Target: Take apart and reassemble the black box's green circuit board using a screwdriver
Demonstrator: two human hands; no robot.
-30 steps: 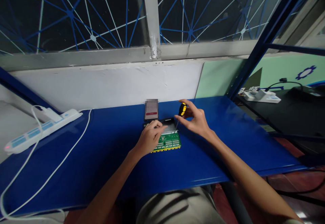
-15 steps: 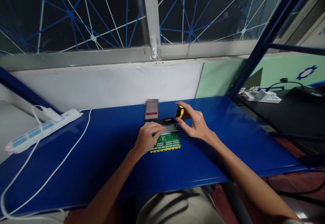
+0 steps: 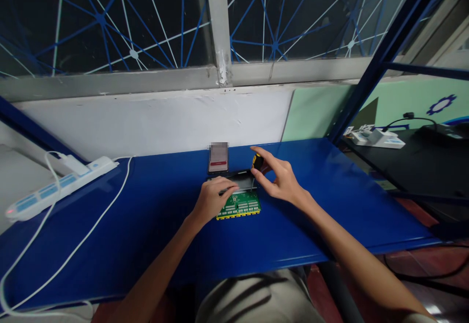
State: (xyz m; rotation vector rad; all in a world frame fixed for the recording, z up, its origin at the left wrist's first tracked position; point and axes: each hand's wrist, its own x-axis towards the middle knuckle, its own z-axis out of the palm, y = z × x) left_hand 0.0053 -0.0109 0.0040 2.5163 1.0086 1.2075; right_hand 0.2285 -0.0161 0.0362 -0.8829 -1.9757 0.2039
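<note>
My right hand [image 3: 276, 179] grips a screwdriver [image 3: 258, 161] by its black-and-yellow handle, between thumb and fingers. The thin shaft points down to the upper right of a green circuit board [image 3: 240, 203] that has a yellow strip along its near edge. Behind the board, and against it, is a dark flat panel [image 3: 245, 181]. My left hand [image 3: 216, 198] lies over the board's left side, its fingers drawn together near the thumb. What those fingers pinch, if anything, is hidden.
A phone [image 3: 219, 159] with a lit screen sits behind the panel. On the left, a white power strip [image 3: 62, 186] trails white cables [image 3: 91, 225] over the blue table [image 3: 154, 249]. Another power strip [image 3: 381, 139] rests on a black surface at right.
The screwdriver handle has tilted and shifted slightly left with my right hand, its shaft still over the board. My left hand has hardly moved.
</note>
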